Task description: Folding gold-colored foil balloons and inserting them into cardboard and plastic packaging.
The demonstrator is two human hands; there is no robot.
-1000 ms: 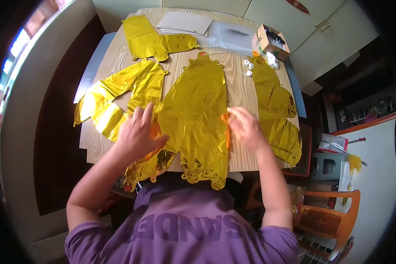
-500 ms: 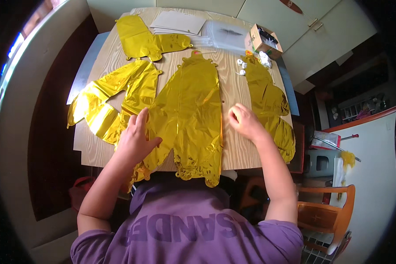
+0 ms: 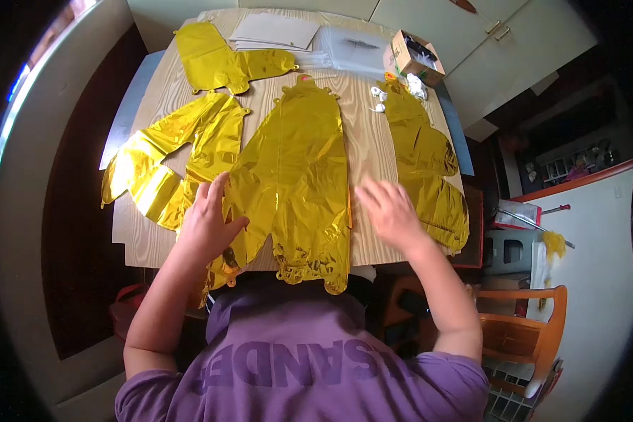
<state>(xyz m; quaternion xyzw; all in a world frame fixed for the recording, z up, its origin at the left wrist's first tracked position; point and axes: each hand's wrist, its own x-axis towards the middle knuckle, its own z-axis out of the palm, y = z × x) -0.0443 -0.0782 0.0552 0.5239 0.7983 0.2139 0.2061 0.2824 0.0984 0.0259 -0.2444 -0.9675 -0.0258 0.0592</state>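
A flat, uninflated gold foil balloon [image 3: 295, 155] lies in front of me, its lower end hanging over the near table edge. My left hand [image 3: 207, 221] rests with fingers out where this balloon meets another gold foil balloon [image 3: 214, 133] on the left. Just off the right edge of the middle balloon, my right hand [image 3: 394, 216] hovers over the wood with its fingers stretched and slightly blurred. Nothing shows in either hand. A third gold foil balloon [image 3: 207, 56] lies at the far left, and a creased gold foil balloon [image 3: 429, 176] is to the right.
Pale sheets [image 3: 274, 32] and clear plastic bags [image 3: 359, 53] lie along the back of the wooden table [image 3: 366, 148]. A small cardboard box [image 3: 406, 62] holds dark and pale items. White pieces [image 3: 378, 97] sit near the right balloon. A wooden chair [image 3: 513, 337] stands at lower right.
My right hand has unfolded from a curled shape to stretched fingers near the balloon's right edge. My left hand keeps its place; the whole view has shifted slightly.
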